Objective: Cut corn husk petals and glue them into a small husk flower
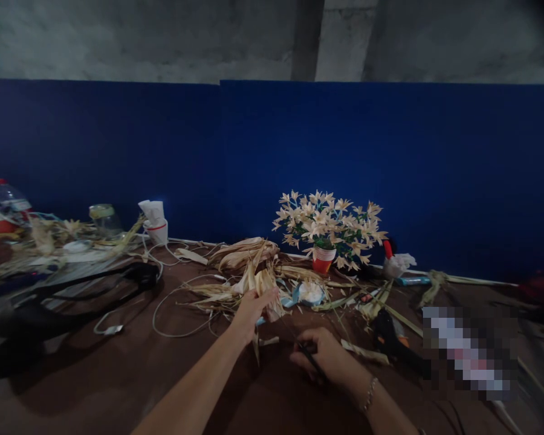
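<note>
My left hand [252, 309] is closed on a pale dried corn husk [266, 284], with the fingers and thumb pinching its lower part. More of the husk fans out above the fingers. Lower and to the right, my right hand [329, 355] is wrapped round a slim dark tool [309, 356]. Its thin tip points up and left towards the husk, apart from it; the grip hides too much to tell its kind. Just beyond the hands lie a bundle of dried husks [242, 254] and a small pale blue-and-white dish [310, 293] with pale bits in it.
A red-and-white cup [323, 258] of husk-coloured flowers stands behind. On the right lies a black glue gun [387, 335]. White cables [163, 329] loop across the brown table [131, 393]. Leftward are a black stand-like object [72, 302], a glass jar [106, 222] and a bottle [11, 196].
</note>
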{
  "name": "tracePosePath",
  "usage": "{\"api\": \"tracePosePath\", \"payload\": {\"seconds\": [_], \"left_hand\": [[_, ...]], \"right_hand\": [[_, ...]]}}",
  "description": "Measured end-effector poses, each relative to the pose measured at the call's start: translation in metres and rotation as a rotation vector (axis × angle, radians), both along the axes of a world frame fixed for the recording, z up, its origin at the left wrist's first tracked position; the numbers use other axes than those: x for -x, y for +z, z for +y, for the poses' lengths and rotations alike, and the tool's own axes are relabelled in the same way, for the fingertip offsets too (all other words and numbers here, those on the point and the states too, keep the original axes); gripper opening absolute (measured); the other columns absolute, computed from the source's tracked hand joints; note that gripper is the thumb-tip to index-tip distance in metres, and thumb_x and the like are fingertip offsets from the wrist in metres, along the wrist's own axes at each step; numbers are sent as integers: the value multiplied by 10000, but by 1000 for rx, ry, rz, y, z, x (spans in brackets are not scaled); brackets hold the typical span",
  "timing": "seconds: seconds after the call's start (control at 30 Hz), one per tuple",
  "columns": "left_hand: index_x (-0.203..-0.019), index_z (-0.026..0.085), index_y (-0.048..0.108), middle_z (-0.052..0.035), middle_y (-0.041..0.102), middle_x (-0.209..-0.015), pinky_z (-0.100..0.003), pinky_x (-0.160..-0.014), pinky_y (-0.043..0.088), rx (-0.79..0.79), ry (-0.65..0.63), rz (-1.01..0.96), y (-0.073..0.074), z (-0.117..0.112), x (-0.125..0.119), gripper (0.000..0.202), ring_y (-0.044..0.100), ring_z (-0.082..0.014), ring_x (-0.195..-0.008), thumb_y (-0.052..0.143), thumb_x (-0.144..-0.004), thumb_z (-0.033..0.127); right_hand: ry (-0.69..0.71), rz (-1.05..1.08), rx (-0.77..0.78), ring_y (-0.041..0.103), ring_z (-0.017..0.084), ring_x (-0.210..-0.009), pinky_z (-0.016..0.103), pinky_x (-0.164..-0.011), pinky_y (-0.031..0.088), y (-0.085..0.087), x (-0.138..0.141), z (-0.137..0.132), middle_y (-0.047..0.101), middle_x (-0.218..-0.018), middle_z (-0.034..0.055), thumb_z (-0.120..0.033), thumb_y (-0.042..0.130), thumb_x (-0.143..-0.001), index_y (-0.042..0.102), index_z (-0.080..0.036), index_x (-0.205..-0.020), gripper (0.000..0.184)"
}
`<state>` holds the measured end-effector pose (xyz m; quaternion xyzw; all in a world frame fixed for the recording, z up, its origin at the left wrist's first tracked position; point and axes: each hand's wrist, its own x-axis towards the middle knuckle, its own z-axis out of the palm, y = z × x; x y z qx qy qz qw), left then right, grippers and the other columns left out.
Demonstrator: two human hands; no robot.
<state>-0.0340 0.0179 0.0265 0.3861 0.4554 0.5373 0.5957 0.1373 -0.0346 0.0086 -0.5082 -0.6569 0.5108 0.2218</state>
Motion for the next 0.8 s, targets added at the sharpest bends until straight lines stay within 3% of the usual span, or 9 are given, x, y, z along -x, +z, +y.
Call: {"api": "tracePosePath", "payload": {"seconds": [0.17, 0.6, 0.8], "left_hand": [[-656, 126, 611, 11, 551, -466, -171, -354, 327, 3, -6, 8, 5, -3, -1, 340, 453, -71, -371, 744, -523, 409], [-658, 122, 618, -4, 599, -503, -185, -390, 370, 2, 25, -63, -2, 0, -2, 343, 508, -93, -399, 753, -510, 400], [-553, 125, 581, 34, 524, -413, -172, -341, 296, -33, 73, -74, -1, -1, -4, 334, 429, -60, -337, 754, -500, 406]], "right_hand": [[8, 1, -14, 393, 54, -319, 144, -305, 295, -3, -1, 1, 473, -434, -63, -298, 587, -681, 539, -152, -690, 154], [9, -9, -121, 360, 42, -389, 143, -374, 264, 1, -1, 2, 442, -459, -60, -249, 595, -667, 549, -134, -638, 127], [-11, 6, -135, 362, 48, -377, 159, -376, 256, -6, -1, 4, 450, -439, -60, -288, 596, -666, 537, -147, -618, 161]]}}
